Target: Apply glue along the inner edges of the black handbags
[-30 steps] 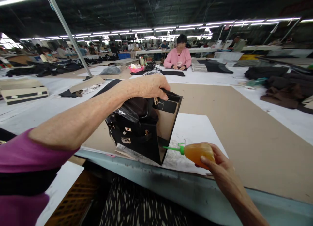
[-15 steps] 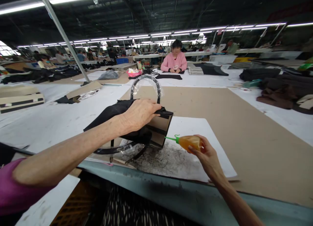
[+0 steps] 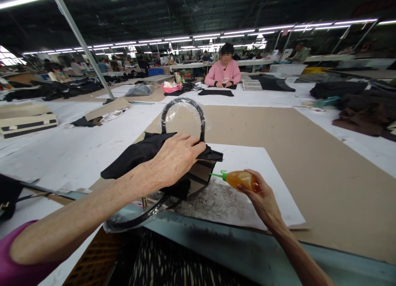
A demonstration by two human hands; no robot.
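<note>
A black bag (image 3: 136, 156) with plastic-wrapped handles stands near the table's front edge. One loop handle (image 3: 163, 121) rises behind it, and the other handle (image 3: 133, 223) hangs over the front edge. My left hand (image 3: 177, 156) grips the bag's top edge, its thumb side toward the right; part of the fingers is hidden in the fabric. In my right hand (image 3: 262, 195) is a squeeze bottle (image 3: 239, 180) of amber liquid with a green nozzle. The nozzle points left, its tip close to the bag's brown, black-striped side panel (image 3: 198, 179); I cannot tell whether they touch.
Beneath the bag lies a stained white board (image 3: 262, 207) on brown cardboard (image 3: 309, 154). A person in pink (image 3: 222, 73) works across the table. Dark fabric piles (image 3: 355, 108) lie at right, striped panels (image 3: 27, 119) at left. A metal pole (image 3: 83, 42) stands at left.
The bag has turned and tilted toward me, and its front handle now hangs lower over the edge. My left hand moved slightly down with it. The bottle has hardly moved.
</note>
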